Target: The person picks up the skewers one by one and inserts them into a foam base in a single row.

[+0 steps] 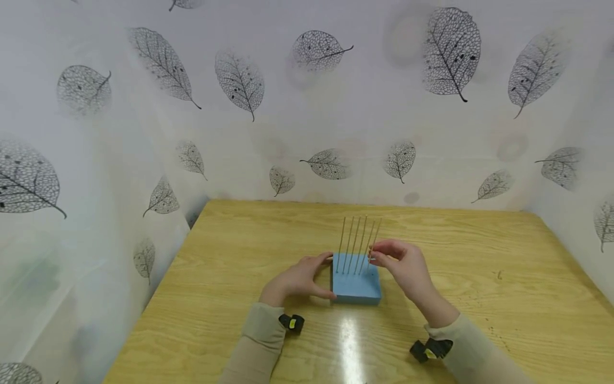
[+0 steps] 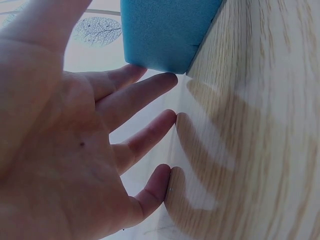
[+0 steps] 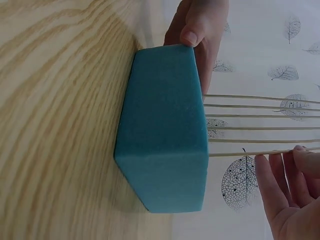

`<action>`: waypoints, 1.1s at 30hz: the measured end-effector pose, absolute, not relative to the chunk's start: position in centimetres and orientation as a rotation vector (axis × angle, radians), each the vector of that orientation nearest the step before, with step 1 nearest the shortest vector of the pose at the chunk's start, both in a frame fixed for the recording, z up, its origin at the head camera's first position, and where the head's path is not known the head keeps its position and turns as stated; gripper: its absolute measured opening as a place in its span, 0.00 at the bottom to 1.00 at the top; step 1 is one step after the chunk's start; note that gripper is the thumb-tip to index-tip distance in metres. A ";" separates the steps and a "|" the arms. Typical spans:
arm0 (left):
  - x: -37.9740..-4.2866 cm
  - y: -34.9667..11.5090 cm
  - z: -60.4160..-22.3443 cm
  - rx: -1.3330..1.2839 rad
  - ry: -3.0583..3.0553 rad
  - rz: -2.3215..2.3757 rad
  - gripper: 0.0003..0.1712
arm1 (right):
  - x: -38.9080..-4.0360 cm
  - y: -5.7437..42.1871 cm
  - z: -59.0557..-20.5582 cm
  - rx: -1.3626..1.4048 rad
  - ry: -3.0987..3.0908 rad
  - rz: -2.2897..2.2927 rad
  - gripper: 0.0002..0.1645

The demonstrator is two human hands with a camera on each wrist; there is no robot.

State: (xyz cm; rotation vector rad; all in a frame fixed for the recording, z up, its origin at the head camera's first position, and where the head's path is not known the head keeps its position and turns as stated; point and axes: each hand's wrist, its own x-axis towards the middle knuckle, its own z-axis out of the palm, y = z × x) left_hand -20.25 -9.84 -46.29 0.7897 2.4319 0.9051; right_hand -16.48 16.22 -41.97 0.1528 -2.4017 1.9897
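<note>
A light blue foam block (image 1: 357, 288) rests on the table with a row of several thin wooden sticks (image 1: 355, 244) standing in its top. At its left side is my left hand (image 1: 299, 278), thumb at the near corner and forefinger towards the far one. In the left wrist view, the fingers (image 2: 137, 102) are extended and spread, some touching the tabletop. Thumb and fingertips of my right hand (image 1: 405, 266) pinch the rightmost wooden stick (image 3: 235, 154) partway up. That stick's lower end meets the block's top in the right wrist view.
The wood-grain table (image 1: 230, 234) spreads around the block on all sides. White sheeting with a leaf print (image 1: 331, 160) rises behind and beside it. Small dark marks (image 1: 494, 328) dot the tabletop on the right. A black band (image 1: 291, 323) is on the left wrist.
</note>
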 end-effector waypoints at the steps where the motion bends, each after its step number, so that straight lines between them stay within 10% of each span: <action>1: -20.2 -9.8 -46.3 0.790 2.430 0.904 0.60 | -16.5 16.3 -42.1 0.157 -2.409 1.996 0.14; 33: -20.1 -9.9 -46.1 0.784 2.430 0.912 0.60 | -17.9 23.9 -43.4 0.083 -3.045 1.538 0.20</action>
